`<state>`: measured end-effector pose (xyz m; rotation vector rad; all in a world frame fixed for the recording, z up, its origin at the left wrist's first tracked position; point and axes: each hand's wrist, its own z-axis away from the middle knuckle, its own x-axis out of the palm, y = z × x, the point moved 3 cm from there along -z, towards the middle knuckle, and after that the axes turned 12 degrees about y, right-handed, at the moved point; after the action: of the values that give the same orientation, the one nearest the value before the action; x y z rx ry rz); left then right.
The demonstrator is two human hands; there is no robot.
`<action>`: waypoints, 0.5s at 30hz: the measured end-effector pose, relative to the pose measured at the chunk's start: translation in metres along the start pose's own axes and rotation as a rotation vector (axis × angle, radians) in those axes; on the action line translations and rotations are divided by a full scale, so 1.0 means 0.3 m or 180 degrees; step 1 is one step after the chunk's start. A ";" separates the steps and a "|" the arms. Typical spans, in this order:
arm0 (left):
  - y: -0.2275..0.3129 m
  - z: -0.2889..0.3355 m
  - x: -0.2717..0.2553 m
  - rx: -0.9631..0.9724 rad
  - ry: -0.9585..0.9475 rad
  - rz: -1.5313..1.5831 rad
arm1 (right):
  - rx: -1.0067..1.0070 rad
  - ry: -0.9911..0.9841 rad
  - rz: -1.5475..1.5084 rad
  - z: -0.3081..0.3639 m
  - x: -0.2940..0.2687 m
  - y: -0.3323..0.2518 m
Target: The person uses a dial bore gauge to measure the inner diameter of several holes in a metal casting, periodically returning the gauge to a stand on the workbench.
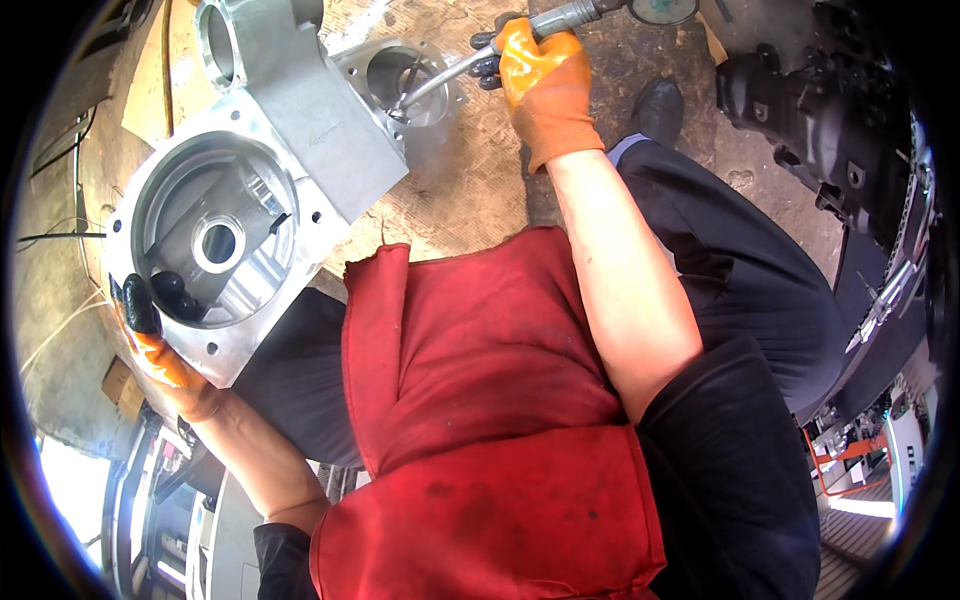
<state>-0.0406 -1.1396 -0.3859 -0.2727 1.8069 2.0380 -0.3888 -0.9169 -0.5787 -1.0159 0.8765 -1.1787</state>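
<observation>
In the head view, a grey metal casting is set on a brown, worn board, up and to the left of a red apron. Its near left edge is touched by the gloved left hand; one black-tipped finger is laid over the rim, beside the large round recess. Dark rounded shapes are seen within that recess, but whether these are fingertips or reflections cannot be told, nor how tightly the edge is gripped. A tool is wrapped by the curled fingers of the right hand. Its thin shaft is pointed down-left past the fingers, its end placed inside the casting's smaller round opening.
</observation>
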 end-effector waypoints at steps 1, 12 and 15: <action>-0.003 -0.003 0.002 0.0022 0.0002 0.0031 | 0.0002 0.0009 -0.0056 0.001 0.002 0.001; -0.010 -0.007 -0.018 0.1220 -0.0260 -0.0722 | -0.0352 0.0263 0.0997 -0.008 0.003 -0.035; -0.002 -0.005 -0.024 0.1651 -0.0361 -0.1005 | -0.0331 0.0252 0.1011 -0.006 -0.002 -0.023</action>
<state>-0.0341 -1.1422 -0.3840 -0.2610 1.9948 1.2961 -0.3928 -0.9171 -0.5727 -0.8785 1.1262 -0.9163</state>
